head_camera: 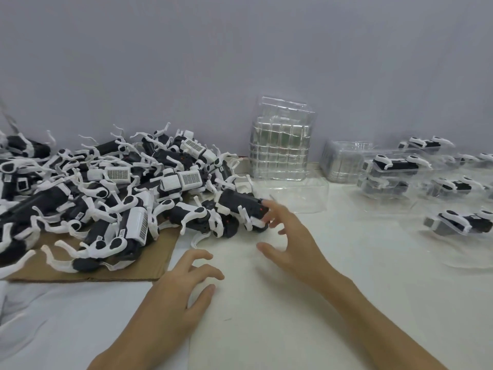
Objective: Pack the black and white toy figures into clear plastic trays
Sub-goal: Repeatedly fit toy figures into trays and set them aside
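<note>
Toy figures (106,196) lie heaped on cardboard (160,260) at left; filled clear trays (394,166) sit at right. Right hand (296,244), fingers spread, has fingertips at the nearest figure (240,206); left hand (186,287) is loosely curled, holding nothing

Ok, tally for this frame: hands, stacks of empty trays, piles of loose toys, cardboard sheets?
Hands: 2, left hand and right hand
Tray stacks: 2, tall stack and low stack
Toy pile: 1
Cardboard sheet: 1
Total: 6
</note>
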### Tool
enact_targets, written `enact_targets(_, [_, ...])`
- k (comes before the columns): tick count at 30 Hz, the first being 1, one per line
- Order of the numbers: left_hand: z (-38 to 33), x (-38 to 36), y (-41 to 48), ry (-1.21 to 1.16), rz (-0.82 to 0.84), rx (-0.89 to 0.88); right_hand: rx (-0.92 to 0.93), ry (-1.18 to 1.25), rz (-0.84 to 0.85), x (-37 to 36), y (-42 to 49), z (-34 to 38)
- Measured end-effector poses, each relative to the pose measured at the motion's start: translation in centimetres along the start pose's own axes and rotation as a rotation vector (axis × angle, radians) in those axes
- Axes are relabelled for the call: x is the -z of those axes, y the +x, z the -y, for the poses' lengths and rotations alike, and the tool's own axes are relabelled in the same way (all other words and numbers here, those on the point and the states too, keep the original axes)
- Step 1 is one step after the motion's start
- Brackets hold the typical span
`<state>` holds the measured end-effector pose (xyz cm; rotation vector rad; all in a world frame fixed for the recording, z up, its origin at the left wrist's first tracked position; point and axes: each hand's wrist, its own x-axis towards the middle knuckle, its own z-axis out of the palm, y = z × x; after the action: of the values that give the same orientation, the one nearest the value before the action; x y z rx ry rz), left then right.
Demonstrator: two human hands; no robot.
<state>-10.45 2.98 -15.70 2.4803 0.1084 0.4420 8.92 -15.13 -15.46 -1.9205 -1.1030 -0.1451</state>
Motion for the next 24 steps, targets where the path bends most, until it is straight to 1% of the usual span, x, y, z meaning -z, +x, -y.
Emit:
enact_targets(2, [0.1,-0.1,-0.1,0.019,-0.002,-0.009,0.061,-0.05,-0.011,-0.7,-0.1,0.3])
enact_targets(3, [0.1,-0.1,-0.1,0.03,0.0,-0.008,0.086,-0.081,-0.048,-0.9,0.0,0.5])
enact_targets(7, [0.2,0.0,-0.1,0.034,0.003,0.0,0.158,-0.078,-0.329,-0.3,0.3,0.9])
enact_targets(10, [0.2,0.0,0.0,0.043,0.001,-0.006,0.158,-0.071,-0.48,1.0,0.4,1.1])
enact_targets(12, [0.2,0.0,0.0,0.049,-0.001,-0.004,0.125,-0.048,-0.562,1.7,0.4,1.5])
enact_targets(15, [0.3,-0.2,0.2,-0.019,-0.028,0.0,0.117,-0.014,-0.678,2.7,0.4,2.6])
enact_targets(17, [0.3,-0.1,0.3,-0.179,-0.067,0.046,0.146,0.009,-0.72,3.0,0.2,3.3])
enact_targets(20, [-0.6,0.8,0.9,-0.661,-0.094,0.199,0.245,0.033,-0.686,3.0,-0.1,4.6])
enact_targets(22, [-0.6,1.1,1.6,-0.993,-0.132,0.308,0.317,0.037,-0.58,2.4,-0.3,5.3])
enact_targets(23, [-0.7,1.2,1.8,-1.113,-0.163,0.371,0.345,0.039,-0.507,2.0,-0.5,5.7])
enact_targets(24, [-0.8,1.4,1.8,-1.164,-0.187,0.423,0.362,0.048,-0.429,1.4,-0.6,6.1])
